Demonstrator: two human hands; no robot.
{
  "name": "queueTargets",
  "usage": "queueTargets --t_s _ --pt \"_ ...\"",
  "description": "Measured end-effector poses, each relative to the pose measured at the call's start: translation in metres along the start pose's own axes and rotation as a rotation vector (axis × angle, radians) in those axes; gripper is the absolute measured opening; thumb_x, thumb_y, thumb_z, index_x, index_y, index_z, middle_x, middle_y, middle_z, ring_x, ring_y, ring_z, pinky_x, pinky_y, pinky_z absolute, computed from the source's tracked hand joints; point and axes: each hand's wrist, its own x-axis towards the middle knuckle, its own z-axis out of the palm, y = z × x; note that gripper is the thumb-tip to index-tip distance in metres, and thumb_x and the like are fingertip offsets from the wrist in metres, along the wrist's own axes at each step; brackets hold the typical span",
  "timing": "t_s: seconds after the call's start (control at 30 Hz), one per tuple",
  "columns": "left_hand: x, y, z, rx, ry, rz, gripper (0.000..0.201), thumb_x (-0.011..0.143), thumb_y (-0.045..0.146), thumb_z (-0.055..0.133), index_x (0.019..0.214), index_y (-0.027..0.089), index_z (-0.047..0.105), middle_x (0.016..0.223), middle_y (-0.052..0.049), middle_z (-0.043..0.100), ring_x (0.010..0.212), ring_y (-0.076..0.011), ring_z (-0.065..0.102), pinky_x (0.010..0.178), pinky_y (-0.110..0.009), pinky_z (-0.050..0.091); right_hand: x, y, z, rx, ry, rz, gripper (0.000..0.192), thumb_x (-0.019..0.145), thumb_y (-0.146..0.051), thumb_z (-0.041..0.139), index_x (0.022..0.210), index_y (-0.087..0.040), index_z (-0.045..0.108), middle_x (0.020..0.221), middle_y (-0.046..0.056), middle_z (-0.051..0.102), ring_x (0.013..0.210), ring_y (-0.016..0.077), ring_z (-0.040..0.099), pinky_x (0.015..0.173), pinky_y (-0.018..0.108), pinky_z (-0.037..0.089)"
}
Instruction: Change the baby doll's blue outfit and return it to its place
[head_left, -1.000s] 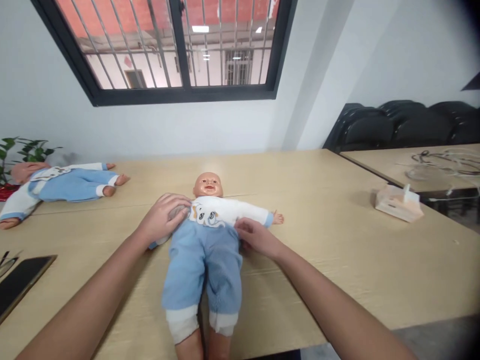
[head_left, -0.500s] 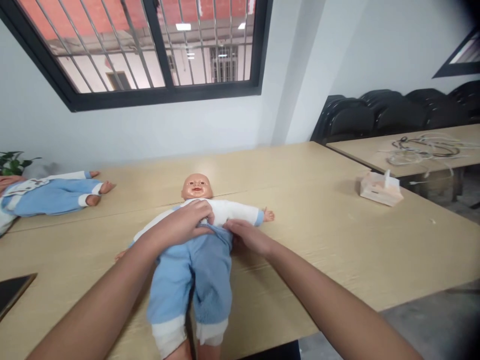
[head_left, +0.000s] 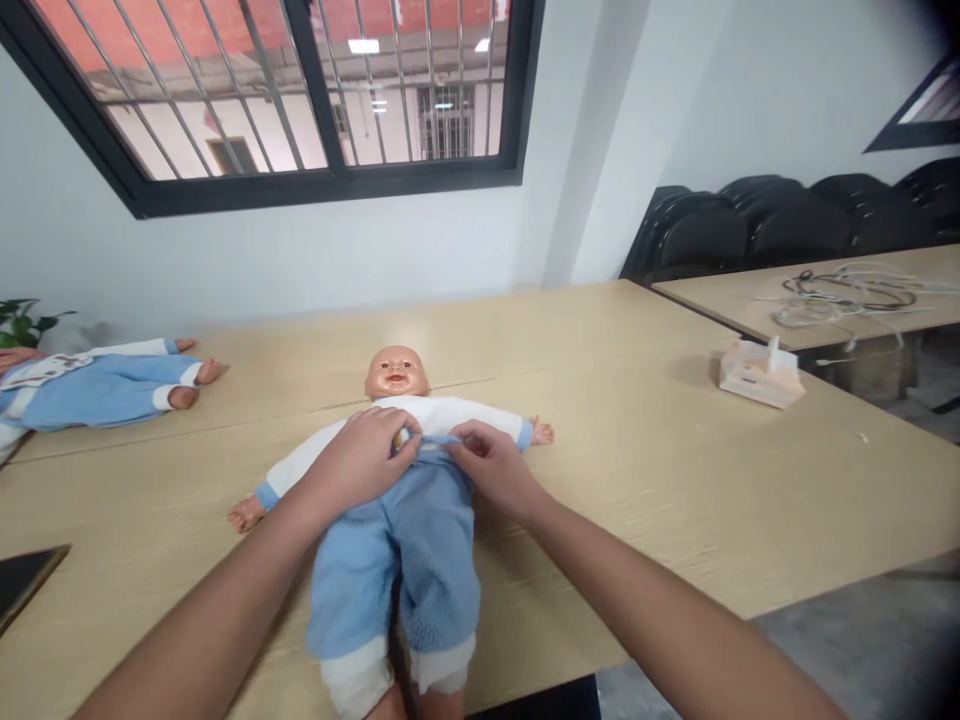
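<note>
A baby doll (head_left: 397, 374) lies face up on the table, its head toward the wall and its arms spread. It wears a white top (head_left: 471, 412) with light blue cuffs and blue trousers (head_left: 397, 545) with white cuffs. At the doll's waist, my left hand (head_left: 379, 450) is closed, pinching the cloth edge at the belly. My right hand (head_left: 491, 462) pinches the same blue edge a little to the right, fingers bent. Between both hands a strip of blue hem is stretched. My left hand and forearm hide part of the doll's side.
On the left lies a second doll (head_left: 112, 385) in similar clothes, near a plant (head_left: 22, 325). A dark flat object (head_left: 28, 582) rests at the left edge. To the right stand a tissue box (head_left: 761, 373), a table with tangled cables (head_left: 847, 297) and stacked black chairs (head_left: 697, 235).
My right hand has moved up slightly, raising the blue hem into a stretched strip. The doll's trousers have shifted a little right, and its hand at the left now shows fully.
</note>
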Motion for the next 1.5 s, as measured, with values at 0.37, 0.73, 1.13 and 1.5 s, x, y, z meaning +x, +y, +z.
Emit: queueTargets --t_s 0.37,0.73,1.13,1.5 --pt "0.0 -0.011 0.012 -0.167 0.231 0.147 0.024 0.085 0.011 0.056 0.105 0.023 0.059 0.1 -0.002 0.063 0.092 -0.0191 0.062 0.077 -0.029 0.049 -0.005 -0.006 -0.003 -0.194 -0.09 -0.145 0.013 0.09 -0.031 0.064 0.096 -0.02 0.067 0.079 -0.002 0.062 0.067 0.0134 0.048 0.062 0.027 0.039" --pt "0.003 -0.008 0.022 0.054 0.16 0.201 0.026 0.096 0.017 0.049 0.118 0.021 0.062 0.117 -0.009 0.065 0.114 -0.0288 0.057 0.099 -0.045 0.046 -0.003 -0.005 -0.003 -0.643 0.095 -0.318 0.015 0.086 -0.018 0.066 0.101 -0.022 0.067 0.086 0.004 0.068 0.084 0.0222 0.06 0.077 0.034 0.043" --pt "0.004 -0.002 0.02 -0.158 0.154 0.142 0.019 0.09 0.016 0.052 0.104 0.023 0.061 0.106 -0.004 0.066 0.104 -0.0244 0.062 0.092 -0.038 0.047 -0.006 -0.016 0.012 -0.866 0.164 -0.384 0.033 0.083 -0.018 0.064 0.116 -0.019 0.065 0.096 0.009 0.068 0.093 0.0276 0.059 0.08 0.038 0.044" --pt "0.002 -0.009 0.019 -0.163 0.217 0.126 0.017 0.095 0.025 0.054 0.112 0.022 0.059 0.111 -0.006 0.066 0.108 -0.0245 0.062 0.094 -0.038 0.049 0.006 0.003 -0.001 -0.6 0.117 -0.435 0.019 0.093 -0.015 0.058 0.106 -0.021 0.071 0.095 0.007 0.074 0.091 0.0229 0.062 0.085 0.036 0.048"
